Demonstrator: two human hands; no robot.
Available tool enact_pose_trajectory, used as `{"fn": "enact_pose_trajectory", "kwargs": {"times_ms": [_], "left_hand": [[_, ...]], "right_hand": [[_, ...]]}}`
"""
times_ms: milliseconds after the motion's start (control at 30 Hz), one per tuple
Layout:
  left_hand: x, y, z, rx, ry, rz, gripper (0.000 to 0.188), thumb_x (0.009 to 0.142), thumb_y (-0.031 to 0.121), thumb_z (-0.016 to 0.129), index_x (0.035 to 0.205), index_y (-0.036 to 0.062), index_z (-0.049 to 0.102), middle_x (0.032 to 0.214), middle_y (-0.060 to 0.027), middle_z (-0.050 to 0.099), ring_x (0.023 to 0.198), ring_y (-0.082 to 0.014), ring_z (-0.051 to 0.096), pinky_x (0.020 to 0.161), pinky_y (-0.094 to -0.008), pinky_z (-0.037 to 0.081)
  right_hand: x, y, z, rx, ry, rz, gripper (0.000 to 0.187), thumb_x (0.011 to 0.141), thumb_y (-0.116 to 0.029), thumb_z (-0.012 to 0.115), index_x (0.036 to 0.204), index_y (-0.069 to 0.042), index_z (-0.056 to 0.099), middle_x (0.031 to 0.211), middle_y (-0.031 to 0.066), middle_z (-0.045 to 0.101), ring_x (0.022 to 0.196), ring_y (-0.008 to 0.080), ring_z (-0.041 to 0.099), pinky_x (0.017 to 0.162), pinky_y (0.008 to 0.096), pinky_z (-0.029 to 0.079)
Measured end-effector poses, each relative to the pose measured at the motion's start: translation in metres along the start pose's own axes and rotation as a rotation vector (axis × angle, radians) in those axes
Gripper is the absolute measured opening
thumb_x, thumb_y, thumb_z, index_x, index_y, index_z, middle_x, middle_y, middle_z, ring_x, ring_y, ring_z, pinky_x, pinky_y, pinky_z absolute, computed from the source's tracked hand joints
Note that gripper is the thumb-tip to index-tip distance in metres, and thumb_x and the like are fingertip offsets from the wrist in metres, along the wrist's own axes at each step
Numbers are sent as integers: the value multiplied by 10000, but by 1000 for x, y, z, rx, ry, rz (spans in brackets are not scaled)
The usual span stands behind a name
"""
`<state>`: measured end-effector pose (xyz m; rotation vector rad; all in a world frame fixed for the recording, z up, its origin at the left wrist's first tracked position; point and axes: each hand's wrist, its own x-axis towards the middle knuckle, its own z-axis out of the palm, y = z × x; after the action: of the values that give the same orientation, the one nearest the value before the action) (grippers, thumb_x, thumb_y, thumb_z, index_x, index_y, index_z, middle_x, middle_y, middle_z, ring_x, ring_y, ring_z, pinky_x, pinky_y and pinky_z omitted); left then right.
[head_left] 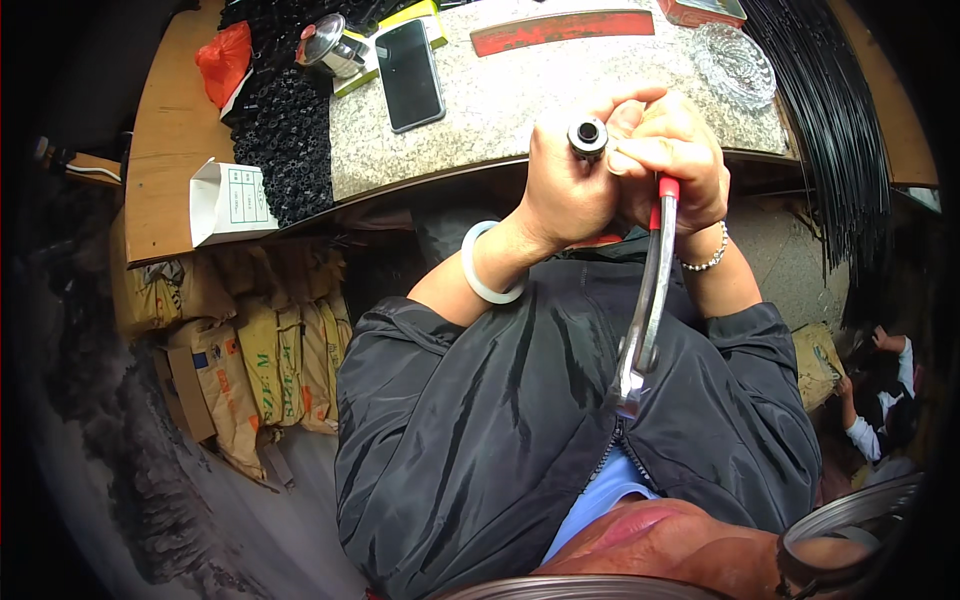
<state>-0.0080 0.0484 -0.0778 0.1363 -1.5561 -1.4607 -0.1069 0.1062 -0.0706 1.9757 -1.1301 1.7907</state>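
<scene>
My left hand (565,190), with a pale bangle at its wrist, is closed round a short round metal piece with a hollow dark centre (587,137); its open end faces up. Close against it, my right hand (682,150) is closed on the red-sleeved grips of a long plier-like tool (650,285). The tool's metal head hangs down in front of my dark jacket. Fingers of my right hand bend beside the round piece, and I cannot tell whether they touch it. Both hands are above the table's near edge.
A phone (408,76), a metal lidded pot (333,46), a red bar (562,31) and a glass ashtray (735,65) lie on the speckled tabletop (480,120). Black small parts (285,140) are heaped left, by a white box (232,203). Black rods (835,110) hang right.
</scene>
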Motion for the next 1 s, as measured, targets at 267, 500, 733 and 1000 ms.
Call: {"fn": "enact_pose_trajectory", "kwargs": {"times_ms": [267, 500, 733, 1000], "left_hand": [[5, 2, 0, 153, -20, 32, 326, 831, 191, 581, 1062, -39, 591, 828, -125, 666, 723, -129, 608, 650, -273, 483], [17, 21, -13, -46, 81, -240, 215, 915, 76, 478, 1026, -40, 621, 626, 50, 523, 543, 0, 410, 454, -177, 300], [22, 15, -22, 29, 74, -108, 214, 924, 105, 467, 963, -79, 571, 581, -14, 512, 404, 1, 351, 359, -171, 264], [23, 15, -16, 45, 45, -76, 206, 918, 91, 451, 894, -79, 565, 706, -82, 603, 422, 9, 377, 356, -162, 279]], "right_hand": [[6, 17, -7, 276, -97, 51, 216, 708, -73, 708, 879, -6, 594, 710, 85, 613, 641, 223, 579, 618, 307, 472], [50, -16, -34, 270, -352, 678, 237, 845, -86, 604, 1055, -12, 524, 754, 18, 560, 603, 64, 515, 560, 181, 425], [37, -30, -86, 488, -763, 1082, 251, 922, -147, 486, 1084, 44, 502, 795, 72, 601, 711, 133, 595, 662, 249, 488], [68, -32, -97, 238, -993, 974, 343, 913, -194, 511, 1187, 9, 483, 640, 61, 534, 570, 133, 531, 562, 265, 454]]}}
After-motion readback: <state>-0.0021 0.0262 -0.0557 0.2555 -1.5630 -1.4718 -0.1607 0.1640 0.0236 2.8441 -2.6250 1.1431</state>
